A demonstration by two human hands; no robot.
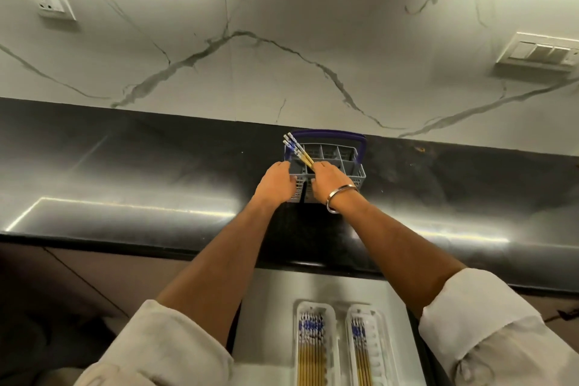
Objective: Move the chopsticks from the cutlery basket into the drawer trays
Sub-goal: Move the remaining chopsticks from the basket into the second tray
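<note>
- A white wall socket point(48, 0) sits high on the far left of the marbled grey wall point(282, 41).
- The dark, glossy worktop point(125, 172) runs across the scene under that wall.
- The left hand point(275, 182) rests on the near left corner of the cutlery basket point(351, 166), its fingers curled over the rim and gripping it.
- The chopsticks point(297, 150), a small bundle with blue-and-white patterned tops and yellow shafts, stick out of the basket's left side and lean toward the far left, their lower ends hidden behind the right hand.
- The grey basket stands on the worktop against the wall, split into compartments, with a purple handle point(329, 134) arching over its far side.
- The right hand point(329, 183) is closed around the lower part of the chopsticks at the basket's near edge; a metal bangle point(340, 197) circles its wrist.
- Both forearms are bare, with pale rolled sleeves point(470, 316) at the near edge of view.
- Below the worktop, an open drawer point(266, 307) holds two white trays side by side.
- The left tray point(315, 345) is filled with chopsticks of the same pattern.
- The right tray point(365, 348) holds fewer, lying along its left side.
- A white switch plate point(537, 52) is on the wall at far right.
</note>
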